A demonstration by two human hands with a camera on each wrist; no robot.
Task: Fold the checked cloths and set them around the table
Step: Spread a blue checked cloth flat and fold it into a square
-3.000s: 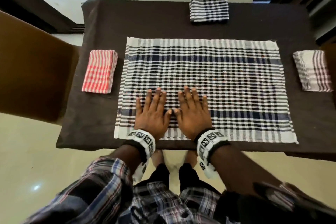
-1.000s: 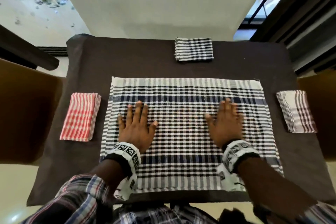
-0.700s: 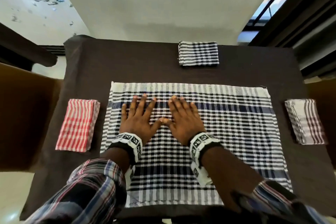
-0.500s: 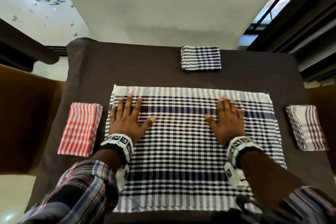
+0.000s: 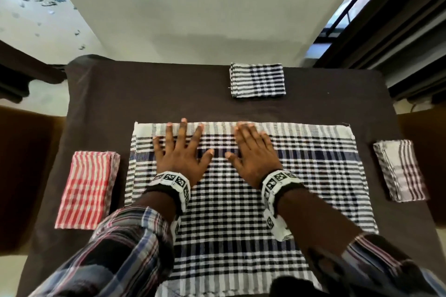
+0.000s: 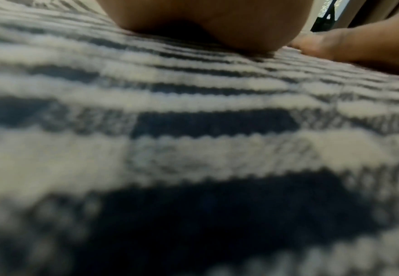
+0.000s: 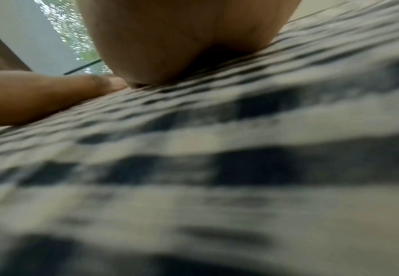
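Observation:
A large black-and-white checked cloth (image 5: 313,176) lies spread flat over the middle of the dark table (image 5: 169,94). My left hand (image 5: 181,149) and right hand (image 5: 253,152) press flat on its far part, fingers straight and spread, side by side, fingertips at the far white hem. Three folded cloths lie around it: a red-and-white one (image 5: 88,185) at the left, a black-and-white one (image 5: 257,80) at the far edge, a grey-and-maroon one (image 5: 400,170) at the right. Both wrist views show the weave (image 6: 193,121) (image 7: 241,168) up close under the palms.
Brown chair seats stand at the table's left (image 5: 21,176) and right (image 5: 429,152) sides. Pale floor (image 5: 193,7) lies beyond the far edge, a dark window frame (image 5: 398,19) at the upper right. Bare tabletop runs between the folded cloths.
Over the last second my hands swept apart and together across the cloth, working farther away each time. They now lie close together near the far hem.

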